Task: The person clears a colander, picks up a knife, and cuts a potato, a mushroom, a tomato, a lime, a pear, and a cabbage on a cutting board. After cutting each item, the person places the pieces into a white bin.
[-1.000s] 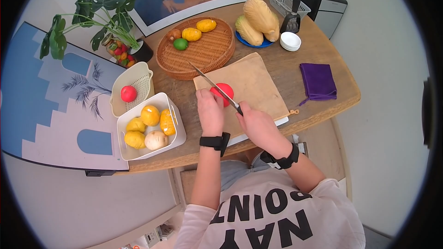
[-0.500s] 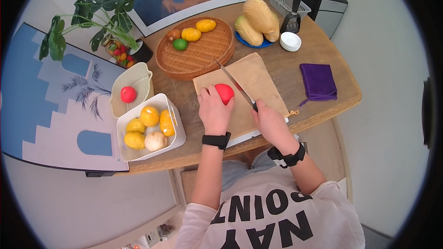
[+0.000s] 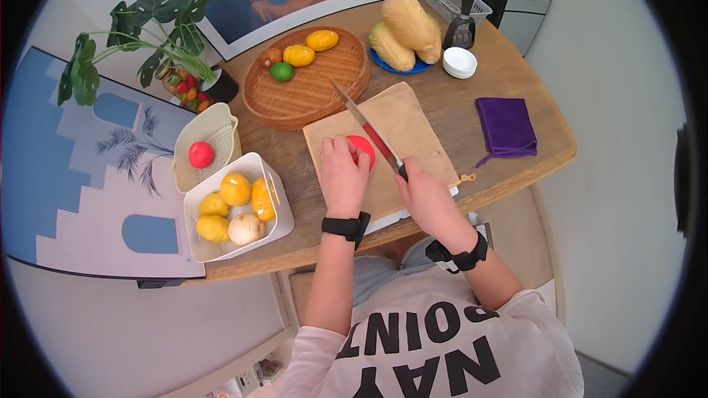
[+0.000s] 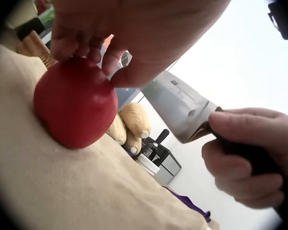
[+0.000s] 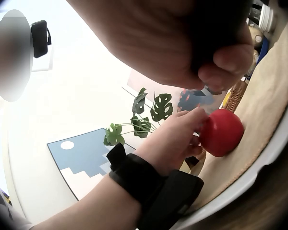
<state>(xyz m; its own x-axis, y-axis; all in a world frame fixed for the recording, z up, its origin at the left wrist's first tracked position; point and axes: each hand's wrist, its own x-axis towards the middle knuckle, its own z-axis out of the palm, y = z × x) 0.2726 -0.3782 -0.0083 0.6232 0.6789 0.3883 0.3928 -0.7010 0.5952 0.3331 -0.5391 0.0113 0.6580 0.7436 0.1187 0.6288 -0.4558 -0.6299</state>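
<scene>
A red tomato (image 3: 363,152) sits on a tan cloth (image 3: 404,121) that lies over a white board (image 3: 391,220). My left hand (image 3: 344,175) holds it from the left, fingertips bent onto its top and thumb at the near side. In the left wrist view the tomato (image 4: 76,103) looks whole, with fingers at its upper edge. My right hand (image 3: 430,197) grips the black handle of a knife (image 3: 371,127). Its blade slants up and left, just right of the tomato, with a red reflection along it. The right wrist view shows the left hand (image 5: 175,136) against the tomato (image 5: 222,133).
To the left, a white bin (image 3: 279,227) holds yellow fruit and a pale round one; a cream basket (image 3: 182,166) holds another tomato. Behind are a wicker tray (image 3: 306,96), squashes (image 3: 408,26) and white bowls (image 3: 459,63). A purple cloth (image 3: 507,127) lies right.
The knife has gone from over the tomato to its right side, and its blade has turned slightly. My left fingers opened wider around the tomato, then drew in over its top.
</scene>
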